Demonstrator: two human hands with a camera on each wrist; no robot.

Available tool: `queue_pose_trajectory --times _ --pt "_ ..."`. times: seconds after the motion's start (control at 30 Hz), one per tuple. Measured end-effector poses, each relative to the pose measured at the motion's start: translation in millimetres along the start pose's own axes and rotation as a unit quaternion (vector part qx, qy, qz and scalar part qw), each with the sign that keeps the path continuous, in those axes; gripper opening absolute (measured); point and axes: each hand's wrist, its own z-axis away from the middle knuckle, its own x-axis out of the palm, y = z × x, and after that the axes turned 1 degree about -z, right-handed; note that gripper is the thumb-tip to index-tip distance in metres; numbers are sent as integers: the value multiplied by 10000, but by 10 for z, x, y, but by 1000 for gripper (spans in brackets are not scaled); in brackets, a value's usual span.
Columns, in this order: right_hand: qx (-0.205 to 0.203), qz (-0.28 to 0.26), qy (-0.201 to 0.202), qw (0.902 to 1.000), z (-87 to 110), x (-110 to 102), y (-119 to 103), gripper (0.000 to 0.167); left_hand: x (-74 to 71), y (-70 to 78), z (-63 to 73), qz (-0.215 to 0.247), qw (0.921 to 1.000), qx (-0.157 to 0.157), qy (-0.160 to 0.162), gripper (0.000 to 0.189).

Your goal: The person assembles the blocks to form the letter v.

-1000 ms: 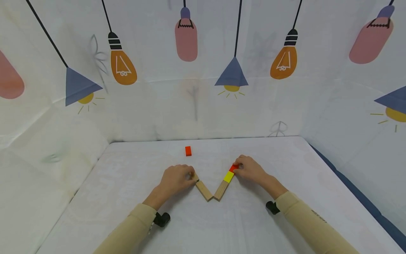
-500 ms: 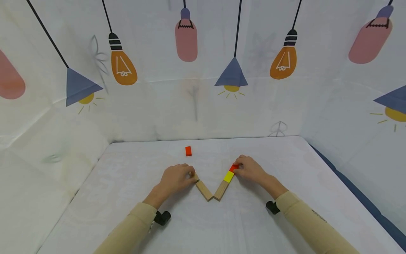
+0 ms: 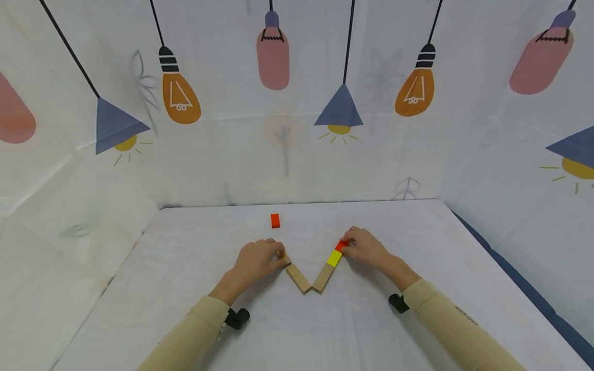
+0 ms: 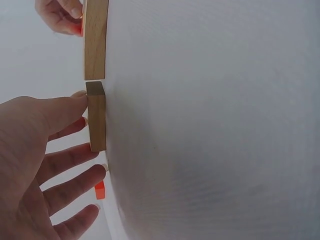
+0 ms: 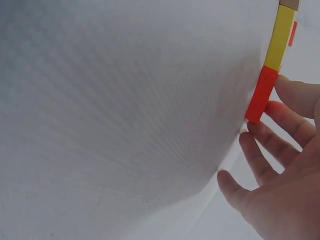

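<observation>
On the white table, a V of small blocks lies with its point toward me. My left hand (image 3: 258, 262) pinches a plain wooden block (image 4: 97, 122) at the top of the left arm, thumb on its side and a fingertip at its far end. A thin gap parts it from the longer wooden block (image 3: 299, 279) below. My right hand (image 3: 366, 248) pinches a red block (image 5: 262, 94) at the top of the right arm. Its end meets a yellow block (image 3: 334, 258), which adjoins another wooden block (image 3: 323, 278) running down to the V's point.
A loose red block (image 3: 276, 220) stands farther back, beyond the left arm of the V. White cloth with printed lamps (image 3: 339, 105) hangs behind the table (image 3: 213, 221). Dark cameras (image 3: 237, 319) sit at both wrists.
</observation>
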Motion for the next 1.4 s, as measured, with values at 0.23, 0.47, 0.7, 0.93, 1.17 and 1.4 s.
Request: queue_pose_trajectory --times 0.23,0.47,0.7,0.93,1.17,1.4 --pt "-10 9 48 10000 3 -16 -11 24 -7 6 3 114 9999 -43 -42 22" --pt "-51 -22 48 10000 9 -10 -15 23 -6 13 11 198 9998 7 -1 23" --pt "-123 64 88 9999 10 5 3 23 -4 14 11 143 9999 67 21 23" --pt "-71 72 91 9999 14 1 -9 24 -10 26 15 238 9997 14 -64 23" --pt "-84 83 104 9999 12 12 2 25 -11 38 8 139 9999 -17 -69 20" --pt "-155 95 171 9997 10 15 10 25 27 23 8 -79 9999 83 31 20"
